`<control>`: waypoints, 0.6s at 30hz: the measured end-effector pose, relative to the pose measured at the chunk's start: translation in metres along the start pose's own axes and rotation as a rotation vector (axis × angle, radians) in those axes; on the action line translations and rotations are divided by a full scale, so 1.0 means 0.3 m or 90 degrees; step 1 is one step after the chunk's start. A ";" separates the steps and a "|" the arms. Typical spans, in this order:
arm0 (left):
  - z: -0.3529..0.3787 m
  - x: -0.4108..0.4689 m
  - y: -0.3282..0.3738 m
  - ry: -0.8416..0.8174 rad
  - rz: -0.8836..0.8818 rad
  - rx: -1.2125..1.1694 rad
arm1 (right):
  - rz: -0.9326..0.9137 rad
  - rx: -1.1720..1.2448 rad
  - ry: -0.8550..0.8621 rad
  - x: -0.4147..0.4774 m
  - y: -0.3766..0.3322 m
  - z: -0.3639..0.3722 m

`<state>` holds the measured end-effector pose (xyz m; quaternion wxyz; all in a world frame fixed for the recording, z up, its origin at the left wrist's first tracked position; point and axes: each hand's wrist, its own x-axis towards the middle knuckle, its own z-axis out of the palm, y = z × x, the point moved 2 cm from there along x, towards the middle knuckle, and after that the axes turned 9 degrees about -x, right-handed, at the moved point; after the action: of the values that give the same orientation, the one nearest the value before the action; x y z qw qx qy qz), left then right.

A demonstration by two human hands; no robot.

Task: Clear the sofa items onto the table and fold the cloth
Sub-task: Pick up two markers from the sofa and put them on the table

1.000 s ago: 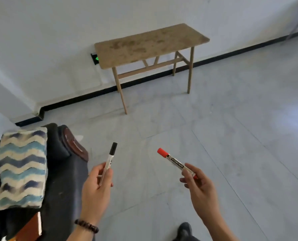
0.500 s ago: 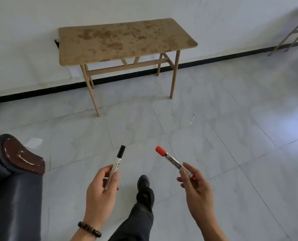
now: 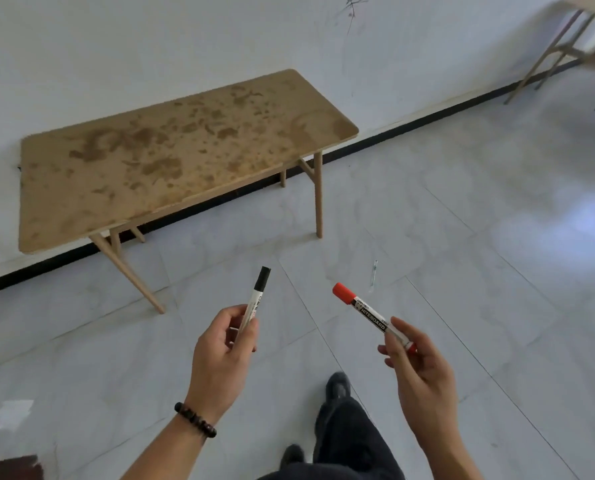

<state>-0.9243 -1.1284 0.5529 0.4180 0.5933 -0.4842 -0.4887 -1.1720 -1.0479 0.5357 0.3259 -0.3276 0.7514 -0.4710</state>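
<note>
Facing one stained wooden surface (image 3: 171, 157), a person had the grip of the left hand (image 3: 220, 362) clamped on one black-capped marker (image 3: 258, 291) and that of the right hand (image 3: 424, 372) on one red-capped whiteboard marker (image 3: 363, 308), both held over the tiled floor (image 3: 462, 237).

**Surroundings: wall, skirting, floor**

A black skirting board (image 3: 427, 116) runs along the foot of a white wall (image 3: 150, 46). High above the skirting board, a thin dark scribble (image 3: 353, 8) marks the wall. Below it lies a floor (image 3: 497, 341) of pale grey marbled tiles. At its right end stand pale wooden furniture legs (image 3: 549, 53), the top cut off by the frame. Well below the skirting board a small pale sliver (image 3: 374, 271) lies on a tile. Far below its left end lies a white scrap (image 3: 10, 414). A bright sheen (image 3: 583, 223) is noted below its right end.
</note>
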 end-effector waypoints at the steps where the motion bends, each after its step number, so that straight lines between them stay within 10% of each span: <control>1: 0.033 0.075 0.017 -0.011 0.005 0.012 | 0.008 0.014 0.009 0.068 -0.005 0.019; 18: 0.456 1.383 0.369 0.130 0.017 0.010 | -0.011 0.044 -0.167 1.583 -0.503 0.462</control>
<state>-1.0551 -1.5595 0.5639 0.4671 0.6369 -0.4506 -0.4161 -1.3055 -1.5474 0.5410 0.4286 -0.3815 0.6827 -0.4524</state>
